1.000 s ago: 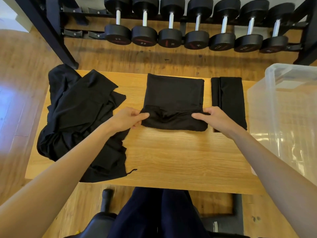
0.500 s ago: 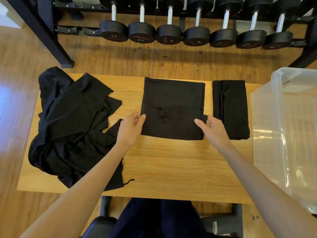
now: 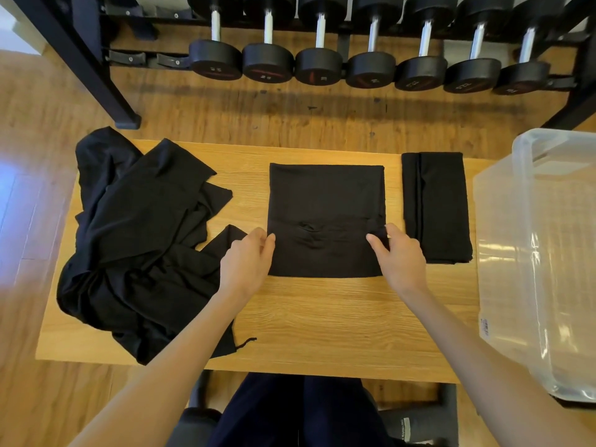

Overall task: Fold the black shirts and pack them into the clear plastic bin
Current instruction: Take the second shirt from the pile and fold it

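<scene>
Surface (image 3: 322, 317): pale wood, visible grain, satin finish; half-folded shirt (image 3: 325, 201), folded shirt (image 3: 442, 204) and shirt heap (image 3: 135, 246): matt black cloth, soft, heap creased; bin (image 3: 541, 253): clear plastic, glossy w/ glare streaks; floor (image 3: 290, 117): wood planks, semi-gloss; dumbbells (image 3: 371, 69): matt black ends, shiny metal handles.

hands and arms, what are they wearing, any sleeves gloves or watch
Both arms are bare from the bottom edge of the frame to the wrist: no sleeves, gloves or watch show. The left hand and right hand are bare too, with short nails. No ring can be made out in this frame.
</scene>
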{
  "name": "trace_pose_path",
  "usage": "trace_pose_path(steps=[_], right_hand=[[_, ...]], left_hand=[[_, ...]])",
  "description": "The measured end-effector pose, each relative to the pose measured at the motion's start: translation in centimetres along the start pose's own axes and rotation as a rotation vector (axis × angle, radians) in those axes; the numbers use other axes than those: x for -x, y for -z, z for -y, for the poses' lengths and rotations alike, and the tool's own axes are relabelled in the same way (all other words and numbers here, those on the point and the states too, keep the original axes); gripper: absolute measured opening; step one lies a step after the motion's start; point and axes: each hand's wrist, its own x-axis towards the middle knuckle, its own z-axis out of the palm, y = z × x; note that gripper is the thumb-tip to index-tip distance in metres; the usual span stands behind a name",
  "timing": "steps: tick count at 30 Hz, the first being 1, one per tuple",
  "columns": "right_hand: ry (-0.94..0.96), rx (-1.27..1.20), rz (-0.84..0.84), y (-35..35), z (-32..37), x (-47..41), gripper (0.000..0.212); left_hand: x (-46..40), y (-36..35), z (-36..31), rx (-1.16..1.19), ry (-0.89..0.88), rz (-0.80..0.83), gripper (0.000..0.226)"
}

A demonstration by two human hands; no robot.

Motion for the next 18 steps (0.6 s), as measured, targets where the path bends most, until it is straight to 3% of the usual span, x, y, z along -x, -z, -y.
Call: trace_pose_path(steps=[3,5,8,10,11,15,18], right_hand=[[-0.027,-0.020,-0.034,0.2,0.5,0.5,0.038],[0.068,0.003,-0.163,0.4,0.9,0.8,0.041],[0.407,0.161,-0.315,0.2,1.3,1.3,0.042],[0.602,0.238,-0.204,-0.4,1.4,1.6,0.046],[0.658,0.283,-0.120,-0.8,1.5,1.9,0.050],[0.622,0.373,0.097,-2.4,1.6,2.5,0.054],[0.587,0.387,0.149,-2.8,1.3,2.0,0.057]], left_hand=[[0.2,0.2,0.0,0.012,0.025,-0.012,0.025],[0.1,0.4,0.0,0.015,-0.019,-0.098,0.017],[0.2,0.2,0.0,-0.050,-0.458,-0.209,0.016],[0.4,-0.7,0.0,-0.336,-0.794,-0.119,0.037],[0.5,-1.5,0.1,-0.490,-0.874,-0.059,0.046],[0.6,-2.8,0.8,-0.411,-0.648,0.143,0.062],[0.1,-2.8,1.4,-0.470,-0.633,0.169,0.076]])
